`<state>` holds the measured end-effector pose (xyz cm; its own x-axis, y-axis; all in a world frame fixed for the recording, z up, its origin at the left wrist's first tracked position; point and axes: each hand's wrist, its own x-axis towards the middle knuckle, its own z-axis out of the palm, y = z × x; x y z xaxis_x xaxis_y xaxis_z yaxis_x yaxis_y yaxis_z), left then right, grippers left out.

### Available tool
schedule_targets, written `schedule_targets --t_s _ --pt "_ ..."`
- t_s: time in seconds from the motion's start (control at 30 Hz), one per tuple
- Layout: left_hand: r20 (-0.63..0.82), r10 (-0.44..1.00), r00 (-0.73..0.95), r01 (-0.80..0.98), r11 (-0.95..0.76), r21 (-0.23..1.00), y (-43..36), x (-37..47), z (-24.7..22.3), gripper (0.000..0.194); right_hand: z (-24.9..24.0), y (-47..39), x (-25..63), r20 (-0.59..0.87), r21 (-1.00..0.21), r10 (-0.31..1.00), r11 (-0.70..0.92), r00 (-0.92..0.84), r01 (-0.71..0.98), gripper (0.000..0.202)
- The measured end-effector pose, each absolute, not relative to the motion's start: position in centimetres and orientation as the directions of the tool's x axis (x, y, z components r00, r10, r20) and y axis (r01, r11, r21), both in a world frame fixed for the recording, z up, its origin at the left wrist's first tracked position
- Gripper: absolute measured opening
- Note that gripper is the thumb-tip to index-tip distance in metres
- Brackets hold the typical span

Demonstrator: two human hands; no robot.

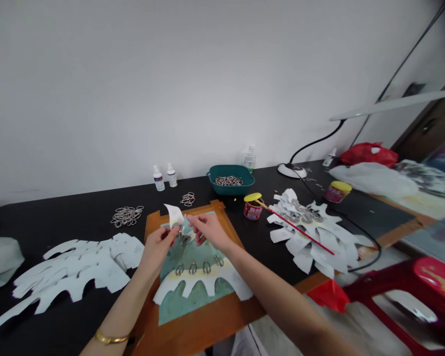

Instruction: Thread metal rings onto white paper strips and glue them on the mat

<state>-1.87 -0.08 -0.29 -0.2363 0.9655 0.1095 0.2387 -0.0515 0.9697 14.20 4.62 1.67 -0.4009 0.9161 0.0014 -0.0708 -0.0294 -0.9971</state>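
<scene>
My left hand (162, 241) pinches a white cut strip (174, 214), raised and curled over the board. Metal rings (184, 239) hang by its fingertips. My right hand (207, 230) is beside the strip, thumb and forefinger closed together; what lies between them is too small to make out. Below both hands, another white scalloped piece (222, 273) lies flat on the green mat (187, 310). Several oval metal rings (206, 267) stand along its yellowish upper edge.
Left are stacked white pieces (85, 264) and loose rings (127, 216). Behind stand small bottles (158, 178) and a green basin (230, 190) of rings. A tub (252, 211) with a red-handled brush (304, 232) across it is by a pile (321, 242) at right. A lamp (292, 171) stands behind.
</scene>
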Motion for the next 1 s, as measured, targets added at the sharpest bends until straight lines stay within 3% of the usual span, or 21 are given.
schedule_targets --t_s 0.17,0.33,0.53,0.63,0.77,1.0 --pt "0.125 0.966 -0.225 0.312 -0.05 0.949 -0.4 -1.6 0.3 0.041 1.5 4.3 14.0 -0.026 -0.999 0.879 -0.039 -0.477 -0.018 0.04" --pt "0.133 0.97 -0.203 0.341 -0.058 0.938 -0.5 -1.8 0.7 0.042 1.5 4.6 14.4 0.023 -0.997 0.845 -0.019 -0.534 -0.072 0.041" --pt "0.073 0.969 -0.237 0.095 -0.052 0.994 -0.5 -1.2 0.2 0.04 1.4 4.2 14.3 0.141 -0.987 0.848 0.163 -0.512 -0.001 0.03" --pt "0.071 0.945 -0.319 0.068 -0.052 0.996 -0.9 -0.7 0.7 0.039 1.6 3.4 13.9 0.193 -0.973 0.864 0.229 -0.464 0.022 0.026" --pt "0.095 0.935 -0.341 0.087 -0.069 0.994 -1.2 -0.5 1.4 0.039 2.5 2.7 13.8 0.159 -0.987 0.877 0.158 -0.454 -0.04 0.027" --pt "0.04 0.937 -0.347 -0.079 -0.072 0.994 -1.0 -0.4 1.7 0.041 2.5 3.3 13.8 0.06 -0.985 0.877 -0.027 -0.477 -0.173 0.038"
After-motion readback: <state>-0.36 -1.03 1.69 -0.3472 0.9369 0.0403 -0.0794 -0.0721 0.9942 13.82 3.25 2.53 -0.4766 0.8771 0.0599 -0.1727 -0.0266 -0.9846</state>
